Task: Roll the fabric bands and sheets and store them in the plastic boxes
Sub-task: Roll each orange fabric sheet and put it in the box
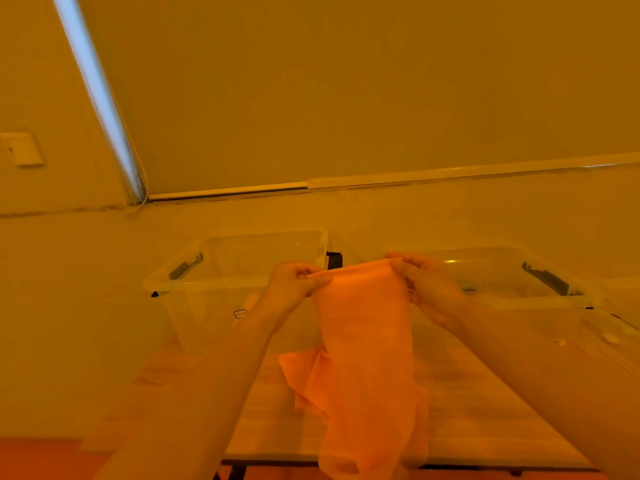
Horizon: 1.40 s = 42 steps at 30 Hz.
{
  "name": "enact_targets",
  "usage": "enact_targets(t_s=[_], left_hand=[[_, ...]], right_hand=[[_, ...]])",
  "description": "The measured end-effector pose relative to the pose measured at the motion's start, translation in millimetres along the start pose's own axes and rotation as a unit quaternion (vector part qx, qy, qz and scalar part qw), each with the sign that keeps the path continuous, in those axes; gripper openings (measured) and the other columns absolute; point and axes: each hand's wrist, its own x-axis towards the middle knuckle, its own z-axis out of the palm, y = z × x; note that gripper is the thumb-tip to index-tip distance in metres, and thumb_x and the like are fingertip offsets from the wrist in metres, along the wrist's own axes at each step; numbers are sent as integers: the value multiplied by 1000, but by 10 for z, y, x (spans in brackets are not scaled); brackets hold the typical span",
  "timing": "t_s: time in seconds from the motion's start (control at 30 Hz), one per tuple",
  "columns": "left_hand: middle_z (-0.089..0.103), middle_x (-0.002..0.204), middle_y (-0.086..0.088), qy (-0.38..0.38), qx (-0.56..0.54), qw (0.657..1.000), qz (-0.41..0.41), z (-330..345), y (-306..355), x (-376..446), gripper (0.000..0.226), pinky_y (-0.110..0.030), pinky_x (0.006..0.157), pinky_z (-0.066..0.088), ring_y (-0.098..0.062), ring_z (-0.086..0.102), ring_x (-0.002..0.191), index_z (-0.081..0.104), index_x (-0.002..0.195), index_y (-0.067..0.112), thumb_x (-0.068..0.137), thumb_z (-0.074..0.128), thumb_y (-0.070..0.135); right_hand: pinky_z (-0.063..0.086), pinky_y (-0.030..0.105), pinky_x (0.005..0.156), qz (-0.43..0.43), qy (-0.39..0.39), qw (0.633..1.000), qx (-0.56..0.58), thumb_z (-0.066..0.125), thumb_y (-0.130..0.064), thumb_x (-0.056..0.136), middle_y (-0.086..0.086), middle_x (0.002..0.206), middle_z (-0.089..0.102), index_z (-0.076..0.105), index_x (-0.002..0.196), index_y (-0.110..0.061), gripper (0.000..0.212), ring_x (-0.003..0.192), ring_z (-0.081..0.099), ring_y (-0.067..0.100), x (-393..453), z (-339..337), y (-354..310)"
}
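The person holds one orange sheet [363, 341] up by its top edge, a hand at each corner. The left hand [294, 282] pinches the left corner between thumb and curled fingers; the right hand [426, 282] grips the right corner the same way, fingers closed round the cloth. Both grips look tight, with nothing else in either hand. Holding it high like this lets the sheet hang straight under its own weight, which probably serves to smooth it out and find its edges before rolling starts (a crumpled sheet would roll unevenly).

The sheet hangs in the air between the hands, in front of the boxes, and its lower part drapes down onto the table [485, 410], where some of it lies bunched to the left.

Two clear plastic boxes stand side by side at the far edge of the table, open-topped so rolls can drop straight in. The left box [194, 282] is just behind the left hand, the right box [519, 299] just behind the right. Each shows dark latch handles at its ends. Whether anything lies inside is hard to tell; something pale orange may show through the left box's wall.

Counted: one sheet in hand, two boxes, two hands, one table. No rolled piece is clearly visible yet, so the task seems to be at an early stage.
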Motion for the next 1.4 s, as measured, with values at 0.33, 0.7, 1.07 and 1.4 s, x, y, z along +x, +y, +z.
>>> enact_targets(t_s=[0.33,0.7,1.07,1.4], left_hand=[[62,69,0,116,-18,988,102,-410,1032,356,14,-24,65,49,-8,56,64,66,73,15,86,68,11],[61,76,0,127,-87,965,211,-864,2307,632,13,-15,59,50,-3,57,62,62,78,15,90,62,10],[60,78,-2,110,13,988,108,-778,1611,495,13,-13,59,51,-10,57,71,61,77,14,88,65,9],[65,88,0,79,38,995,40,-593,926,422,7,-16,63,50,-13,63,84,66,85,17,87,65,10]], right_hand=[[51,25,72,-119,-17,992,-29,55,-10,95,2,91,62,61,118,-5,25,80,58,11,214,376,-1180],[47,15,50,-276,-29,960,-28,60,-9,92,-4,66,60,60,79,-18,16,50,54,0,306,694,-2612],[54,16,54,-164,-54,978,-118,63,-4,88,2,77,62,61,79,-14,15,66,60,9,418,496,-1776],[53,24,68,-90,-56,980,-168,63,-2,87,6,94,64,65,105,-4,18,83,63,15,406,333,-1140]])
